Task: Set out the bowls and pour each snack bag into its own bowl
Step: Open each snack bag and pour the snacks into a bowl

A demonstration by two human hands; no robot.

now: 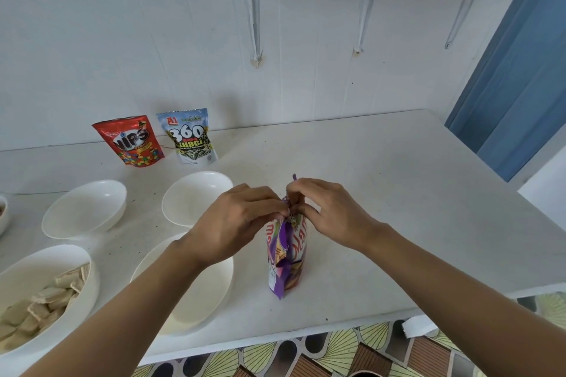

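At the middle of the tabletop [398,208] the purple bag [286,257] is stood upright, its top pinched by the fingers of the left hand [242,220] and the right hand [327,214]. One bowl [36,263] is already filled with biscuits; three empty bowls [85,208] [196,196] [196,294], the red bag [130,141] and the white bag [188,136] are left.

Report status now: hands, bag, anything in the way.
Both left hand and right hand pinch purple bag top. Bag upright on table, beside empty bowl. Nothing between them.
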